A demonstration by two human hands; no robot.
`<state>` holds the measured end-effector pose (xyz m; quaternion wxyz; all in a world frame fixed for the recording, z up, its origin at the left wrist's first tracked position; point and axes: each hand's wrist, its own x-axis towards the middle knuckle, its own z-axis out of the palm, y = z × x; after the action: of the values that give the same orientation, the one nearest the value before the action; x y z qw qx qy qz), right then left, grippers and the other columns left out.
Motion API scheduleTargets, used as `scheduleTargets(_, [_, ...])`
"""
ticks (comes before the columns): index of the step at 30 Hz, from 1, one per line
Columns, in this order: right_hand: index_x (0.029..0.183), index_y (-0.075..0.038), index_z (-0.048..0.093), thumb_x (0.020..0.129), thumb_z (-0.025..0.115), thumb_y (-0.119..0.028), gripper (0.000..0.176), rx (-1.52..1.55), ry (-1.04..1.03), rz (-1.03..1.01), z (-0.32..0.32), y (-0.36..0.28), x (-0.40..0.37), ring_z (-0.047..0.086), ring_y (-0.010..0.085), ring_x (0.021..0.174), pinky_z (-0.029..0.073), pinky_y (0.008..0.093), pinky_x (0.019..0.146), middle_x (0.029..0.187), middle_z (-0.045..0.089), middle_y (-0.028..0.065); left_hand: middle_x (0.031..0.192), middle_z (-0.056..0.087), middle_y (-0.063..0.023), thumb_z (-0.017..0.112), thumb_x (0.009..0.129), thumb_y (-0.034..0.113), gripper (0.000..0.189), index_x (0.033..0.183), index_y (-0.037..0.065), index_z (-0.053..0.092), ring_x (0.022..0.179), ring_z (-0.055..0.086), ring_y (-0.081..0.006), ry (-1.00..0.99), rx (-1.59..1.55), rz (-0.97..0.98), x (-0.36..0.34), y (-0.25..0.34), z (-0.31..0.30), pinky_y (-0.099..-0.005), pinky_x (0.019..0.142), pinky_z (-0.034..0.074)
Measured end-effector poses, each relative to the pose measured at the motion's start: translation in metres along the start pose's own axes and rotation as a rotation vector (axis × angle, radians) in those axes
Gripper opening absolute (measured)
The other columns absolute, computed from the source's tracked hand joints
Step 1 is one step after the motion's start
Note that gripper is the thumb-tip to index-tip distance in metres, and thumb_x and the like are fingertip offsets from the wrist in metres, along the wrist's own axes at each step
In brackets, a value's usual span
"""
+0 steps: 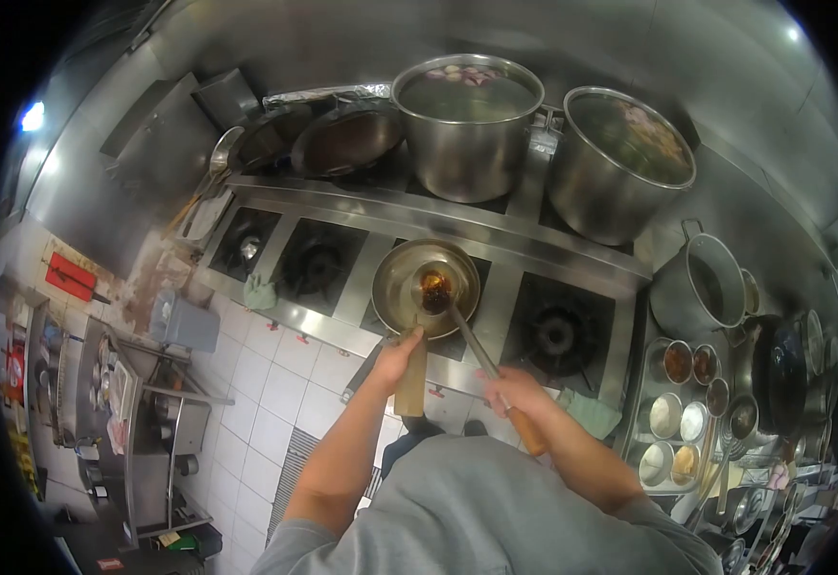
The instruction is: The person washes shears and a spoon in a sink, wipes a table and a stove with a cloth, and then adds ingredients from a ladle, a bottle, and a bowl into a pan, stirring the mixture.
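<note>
A round metal wok (395,292) rests over the middle front burner. My left hand (396,360) is closed around a pale tan, flat-sided handle (410,388) at the wok's near rim; whether it joins the wok is hidden. My right hand (518,391) grips a long ladle (477,344) near its wooden end. The ladle's bowl is inside the wok and holds dark brown liquid (434,287).
Two large stockpots (469,144) (603,192) with liquid and floating pieces stand behind. Bare burners (319,265) (557,331) flank the wok. At right are seasoning containers (666,415) and a deep pot (692,283). Dark woks (347,141) lean at back left. Cloths (260,291) (589,414) hang at the front edge.
</note>
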<state>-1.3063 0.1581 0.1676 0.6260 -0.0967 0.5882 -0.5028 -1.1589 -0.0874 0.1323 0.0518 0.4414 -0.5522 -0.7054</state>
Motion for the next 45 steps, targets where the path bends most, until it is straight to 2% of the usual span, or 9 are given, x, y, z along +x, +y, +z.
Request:
scheduleTargets(2, [0.132,0.002,0.056,0.084,0.069,-0.019,0.054,-0.433,0.11,-0.025,-0.008,0.021,0.024,0.064,0.0157,0.071,0.051,0.0313,0.063,0.083,0.065,0.0132,0.111,0.065,-0.0107,0.066,0.092,0.056,0.069,0.13,-0.001,0.056,0.096,0.064,-0.0222,-0.045,-0.088,-0.048,0.001,0.0,-0.005,-0.0377,0.084,0.053])
scheduleTargets(4, [0.132,0.0,0.057,0.08,0.07,-0.021,0.058,-1.103,0.59,-0.591,-0.02,0.056,0.046,0.068,0.0174,0.072,0.054,0.0329,0.064,0.082,0.068,0.0178,0.106,0.064,-0.01,0.064,0.094,0.055,0.065,0.128,0.0,0.057,0.091,0.064,-0.0219,-0.094,-0.175,-0.095,0.001,0.001,-0.005,-0.0381,0.08,0.054])
scheduleTargets(8, [0.137,-0.001,0.055,0.08,0.069,-0.017,0.062,-1.011,0.556,-0.691,-0.022,0.05,0.05,0.063,0.0185,0.061,0.052,0.0324,0.055,0.081,0.066,0.0118,0.092,0.062,-0.0092,0.06,0.094,0.06,0.058,0.116,0.006,0.06,0.08,0.063,-0.0219,-0.097,-0.258,-0.092,-0.004,0.004,-0.006,-0.0381,0.072,0.054])
scheduleTargets(10, [0.137,0.001,0.055,0.082,0.068,-0.015,0.058,-0.357,0.225,-0.195,-0.004,0.012,0.022,0.06,0.0192,0.054,0.049,0.0336,0.05,0.075,0.063,0.0091,0.092,0.062,-0.0089,0.059,0.094,0.06,0.059,0.117,0.006,0.06,0.08,0.062,-0.0218,-0.108,-0.252,-0.105,-0.003,0.004,-0.007,-0.038,0.072,0.054])
scheduleTargets(13, [0.135,-0.001,0.056,0.086,0.067,-0.018,0.053,-0.034,0.011,-0.099,-0.015,0.018,0.034,0.057,0.0174,0.056,0.049,0.034,0.052,0.072,0.059,0.0054,0.093,0.062,-0.008,0.061,0.094,0.061,0.059,0.117,0.007,0.06,0.081,0.062,-0.0205,-0.129,-0.232,-0.148,0.005,0.0,-0.007,-0.0372,0.072,0.053])
scheduleTargets(22, [0.136,0.007,0.051,0.09,0.064,-0.014,0.052,0.233,-0.075,-0.06,-0.012,0.022,0.027,0.052,0.0158,0.054,0.042,0.03,0.051,0.071,0.055,0.004,0.125,0.062,-0.0145,0.067,0.085,0.069,0.089,0.136,-0.004,0.055,0.11,0.06,-0.0247,-0.027,0.021,-0.269,-0.004,0.004,0.0,-0.0387,0.095,0.048])
scheduleTargets(37, [0.134,0.0,0.054,0.09,0.062,-0.009,0.045,0.347,-0.064,0.001,-0.019,0.012,0.024,0.048,0.0133,0.055,0.039,0.0301,0.051,0.074,0.053,0.0029,0.125,0.063,-0.0189,0.065,0.086,0.07,0.091,0.134,-0.007,0.057,0.111,0.063,-0.027,-0.034,0.121,-0.231,0.003,-0.005,0.005,-0.0391,0.095,0.05])
scheduleTargets(41, [0.126,0.0,0.059,0.088,0.064,-0.01,0.04,0.213,-0.01,-0.025,-0.016,0.011,0.032,0.052,0.014,0.052,0.041,0.0301,0.048,0.072,0.056,0.0036,0.124,0.065,-0.0195,0.07,0.085,0.061,0.084,0.133,-0.006,0.057,0.111,0.065,-0.0269,0.101,0.348,0.133,0.006,-0.021,0.0,-0.0377,0.096,0.05])
scheduleTargets(45, [0.113,0.0,0.062,0.082,0.066,-0.012,0.033,-0.368,0.269,-0.131,-0.01,0.003,0.048,0.057,0.0173,0.051,0.048,0.0314,0.048,0.072,0.061,0.0064,0.122,0.064,-0.0163,0.079,0.085,0.039,0.071,0.134,-0.003,0.051,0.112,0.062,-0.0249,0.148,0.282,0.365,-0.036,-0.012,-0.001,-0.0371,0.098,0.048])
